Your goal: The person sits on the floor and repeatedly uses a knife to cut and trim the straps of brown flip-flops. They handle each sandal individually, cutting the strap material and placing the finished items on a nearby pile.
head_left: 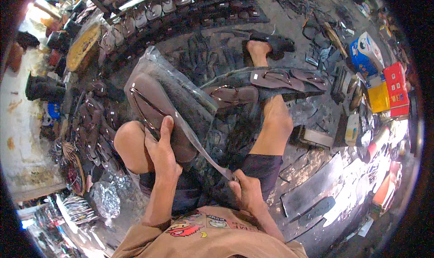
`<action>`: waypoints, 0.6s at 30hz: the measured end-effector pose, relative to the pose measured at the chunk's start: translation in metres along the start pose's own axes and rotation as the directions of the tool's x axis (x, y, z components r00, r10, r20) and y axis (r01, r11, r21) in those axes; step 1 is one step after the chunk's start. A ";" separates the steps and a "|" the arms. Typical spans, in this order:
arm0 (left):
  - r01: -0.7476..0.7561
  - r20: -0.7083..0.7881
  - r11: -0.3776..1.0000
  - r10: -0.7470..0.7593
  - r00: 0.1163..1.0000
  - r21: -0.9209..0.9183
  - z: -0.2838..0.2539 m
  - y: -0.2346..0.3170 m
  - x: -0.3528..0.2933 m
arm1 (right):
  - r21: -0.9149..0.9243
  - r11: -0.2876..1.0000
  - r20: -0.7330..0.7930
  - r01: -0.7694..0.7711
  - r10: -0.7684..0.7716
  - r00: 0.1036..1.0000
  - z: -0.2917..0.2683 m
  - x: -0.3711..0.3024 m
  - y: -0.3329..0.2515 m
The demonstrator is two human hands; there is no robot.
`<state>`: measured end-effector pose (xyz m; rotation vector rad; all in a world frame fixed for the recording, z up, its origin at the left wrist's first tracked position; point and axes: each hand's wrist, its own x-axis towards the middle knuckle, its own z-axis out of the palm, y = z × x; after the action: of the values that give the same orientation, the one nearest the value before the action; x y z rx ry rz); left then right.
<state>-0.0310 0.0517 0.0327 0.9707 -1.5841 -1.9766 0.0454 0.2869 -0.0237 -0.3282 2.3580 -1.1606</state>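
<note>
A brown flip-flop with a shiny strap lies sole-down, tilted, over my left knee. My left hand is closed on its heel half, the thumb pressed on the top. Clear plastic spreads around and beside the flip-flop; I cannot tell whether the flip-flop is inside it. One edge of the plastic runs taut toward me, and my right hand grips its end in a closed fist. Farther right, another brown flip-flop and a pair with a white label lie across my right shin.
Rows of flip-flops line the far side. More brown flip-flops are heaped at left, near a bundle of clear plastic. At right stand a blue box and a red box, with flat sheets on the floor.
</note>
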 end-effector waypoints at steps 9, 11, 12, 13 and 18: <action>-0.007 0.059 1.000 0.007 0.998 -0.012 -0.018 -0.011 -0.001 | 0.179 0.974 0.172 0.138 -0.169 0.971 -0.019 0.082 -0.030; 0.019 0.025 0.998 -0.021 0.999 0.052 -0.018 -0.009 -0.005 | 0.195 0.954 0.105 0.227 -0.251 0.962 -0.013 0.104 -0.035; 0.039 0.007 0.995 -0.040 0.999 0.091 -0.019 -0.007 -0.008 | 0.199 0.936 0.045 0.290 -0.304 0.951 -0.004 0.114 -0.035; 0.108 -0.001 0.993 -0.108 0.994 -0.042 -0.017 0.000 -0.010 | 0.199 0.915 -0.014 0.352 -0.356 0.934 0.008 0.124 -0.035; 0.063 -0.051 0.998 -0.062 0.997 0.025 -0.022 0.003 -0.010 | 0.148 0.835 -0.295 0.529 -0.473 0.830 0.076 0.197 -0.020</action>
<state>-0.0082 0.0433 0.0358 1.0840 -1.5746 -1.9611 -0.0826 0.1414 -0.1101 -0.8091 2.3825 -1.7928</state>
